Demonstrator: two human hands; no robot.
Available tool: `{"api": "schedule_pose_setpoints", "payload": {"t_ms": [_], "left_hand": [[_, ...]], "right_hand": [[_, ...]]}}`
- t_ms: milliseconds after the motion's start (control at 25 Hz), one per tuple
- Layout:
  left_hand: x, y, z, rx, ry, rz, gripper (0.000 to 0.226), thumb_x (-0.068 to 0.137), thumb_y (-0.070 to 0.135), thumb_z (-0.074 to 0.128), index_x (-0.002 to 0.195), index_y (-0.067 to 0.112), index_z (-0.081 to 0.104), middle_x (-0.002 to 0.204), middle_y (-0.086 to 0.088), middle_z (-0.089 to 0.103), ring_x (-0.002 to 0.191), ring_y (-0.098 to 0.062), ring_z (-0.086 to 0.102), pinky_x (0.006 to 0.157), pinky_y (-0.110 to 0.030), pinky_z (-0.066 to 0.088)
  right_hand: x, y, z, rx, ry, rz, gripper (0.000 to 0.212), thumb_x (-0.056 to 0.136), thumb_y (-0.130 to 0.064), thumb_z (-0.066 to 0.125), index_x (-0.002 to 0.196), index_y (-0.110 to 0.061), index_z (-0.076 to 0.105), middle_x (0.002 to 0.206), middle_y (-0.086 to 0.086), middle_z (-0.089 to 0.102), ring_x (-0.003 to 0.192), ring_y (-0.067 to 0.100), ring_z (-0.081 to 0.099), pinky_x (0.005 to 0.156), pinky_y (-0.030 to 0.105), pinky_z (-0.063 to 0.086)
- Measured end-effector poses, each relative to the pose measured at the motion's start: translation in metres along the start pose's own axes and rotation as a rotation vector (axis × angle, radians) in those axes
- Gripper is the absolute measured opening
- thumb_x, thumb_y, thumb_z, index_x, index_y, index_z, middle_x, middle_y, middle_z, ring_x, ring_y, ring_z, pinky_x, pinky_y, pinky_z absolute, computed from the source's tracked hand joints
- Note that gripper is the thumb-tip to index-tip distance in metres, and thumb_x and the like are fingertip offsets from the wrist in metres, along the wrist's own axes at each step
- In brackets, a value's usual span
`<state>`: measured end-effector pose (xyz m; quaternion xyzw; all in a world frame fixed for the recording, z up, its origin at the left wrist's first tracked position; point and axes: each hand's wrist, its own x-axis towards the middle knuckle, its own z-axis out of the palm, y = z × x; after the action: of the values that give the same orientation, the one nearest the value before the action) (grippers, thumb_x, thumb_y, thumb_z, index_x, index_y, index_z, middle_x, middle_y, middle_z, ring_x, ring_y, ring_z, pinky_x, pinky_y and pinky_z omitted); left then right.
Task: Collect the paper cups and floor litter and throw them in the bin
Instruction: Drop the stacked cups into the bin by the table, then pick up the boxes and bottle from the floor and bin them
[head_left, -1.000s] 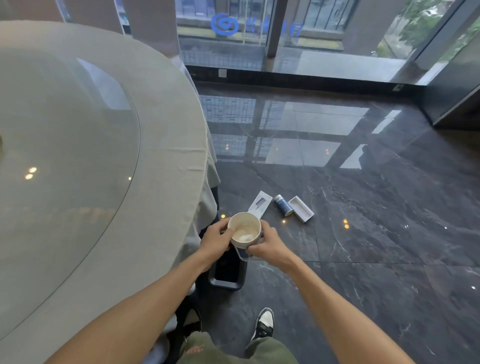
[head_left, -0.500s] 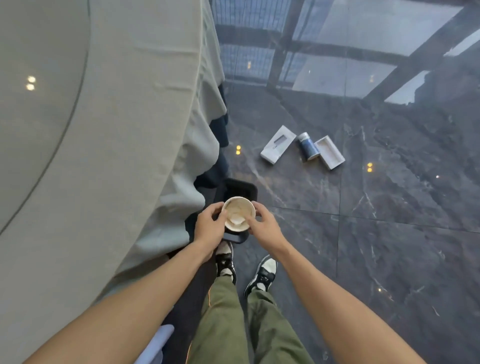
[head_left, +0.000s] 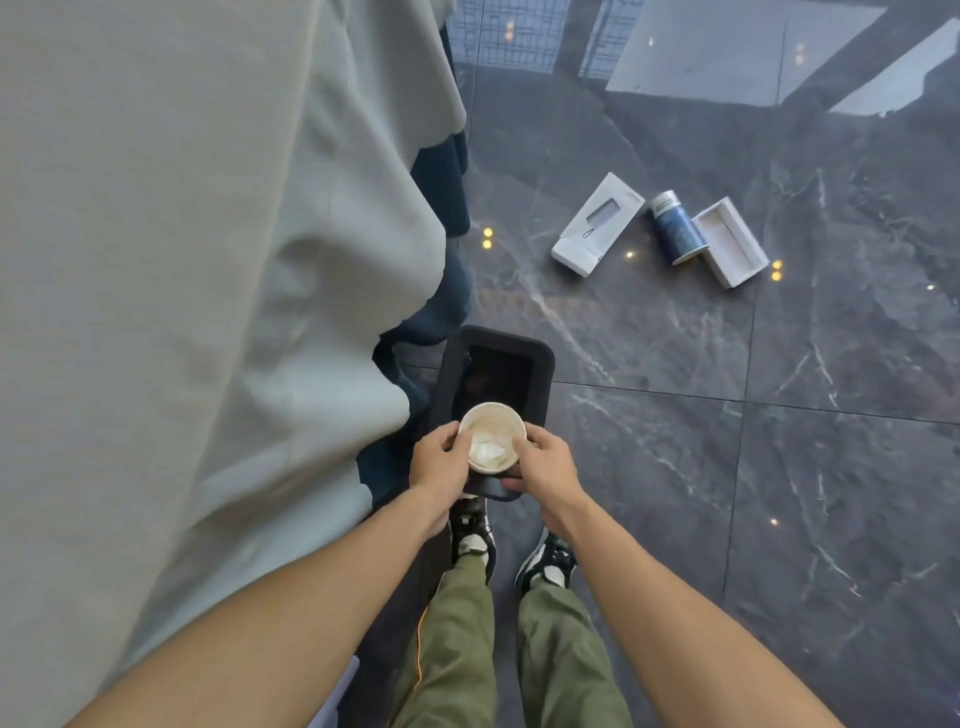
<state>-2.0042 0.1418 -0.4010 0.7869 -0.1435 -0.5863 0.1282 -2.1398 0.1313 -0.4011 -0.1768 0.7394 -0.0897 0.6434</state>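
I hold a white paper cup (head_left: 491, 436) upright between both hands, with crumpled white paper inside it. My left hand (head_left: 439, 462) grips its left side and my right hand (head_left: 545, 465) its right side. The cup hovers over the near edge of a black rectangular bin (head_left: 543, 374) that stands open on the floor. Farther off on the dark floor lie a flat white box (head_left: 597, 224), a blue bottle (head_left: 675, 227) on its side and a white box tray (head_left: 730, 241).
A round table under a pale grey cloth (head_left: 208, 260) fills the left side, its folds hanging down next to the bin. My feet in black-and-white shoes (head_left: 545, 564) stand just behind the bin. Glossy dark marble floor (head_left: 779, 467) stretches to the right.
My view has tilted down and moved closer to the floor. The cup, still held in both hands, now sits lower over the bin's near edge.
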Motion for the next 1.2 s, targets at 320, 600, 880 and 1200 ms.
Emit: {"api": "schedule_pose_setpoints", "payload": {"t_ms": [320,600,880,1200], "left_hand": [[0.033,0.014,0.015,-0.192,-0.070,-0.165,0.040,0.109,0.016,0.045,0.149,0.011,0.051,0.141,-0.007,0.060,0.128,-0.030,0.063,0.107,-0.044,0.053],[-0.023,0.086,0.009,0.258,-0.053,0.165,0.044,0.110,0.026,0.045,0.154,0.023,0.048,0.154,0.000,0.053,0.138,-0.022,0.054,0.113,-0.038,0.043],[-0.126,0.211,0.049,0.813,-0.076,0.480,0.069,0.103,0.045,0.053,0.163,0.021,0.028,0.170,-0.007,0.028,0.156,-0.028,0.027,0.123,-0.050,0.028],[-0.239,0.290,0.134,1.006,0.058,0.549,0.085,0.095,0.066,0.052,0.164,0.029,0.018,0.175,-0.006,0.009,0.160,-0.036,0.005,0.125,-0.061,0.012]], "right_hand": [[0.040,-0.008,0.009,0.255,0.023,0.184,0.042,0.108,-0.010,0.045,0.150,-0.003,0.044,0.117,0.010,0.061,0.105,0.025,0.071,0.088,0.038,0.063],[-0.016,-0.076,-0.044,-0.044,0.058,-0.070,0.030,0.107,-0.019,0.047,0.127,-0.008,0.066,0.117,0.008,0.070,0.099,0.020,0.068,0.089,0.039,0.059],[-0.096,-0.154,-0.173,-0.720,0.166,-0.332,0.053,0.102,-0.045,0.049,0.149,-0.021,0.051,0.157,0.011,0.046,0.145,0.033,0.041,0.118,0.048,0.035],[-0.163,-0.223,-0.335,-0.938,0.306,-0.449,0.087,0.090,-0.060,0.058,0.161,-0.031,0.018,0.171,0.010,0.009,0.156,0.039,0.009,0.121,0.065,0.015]]}}
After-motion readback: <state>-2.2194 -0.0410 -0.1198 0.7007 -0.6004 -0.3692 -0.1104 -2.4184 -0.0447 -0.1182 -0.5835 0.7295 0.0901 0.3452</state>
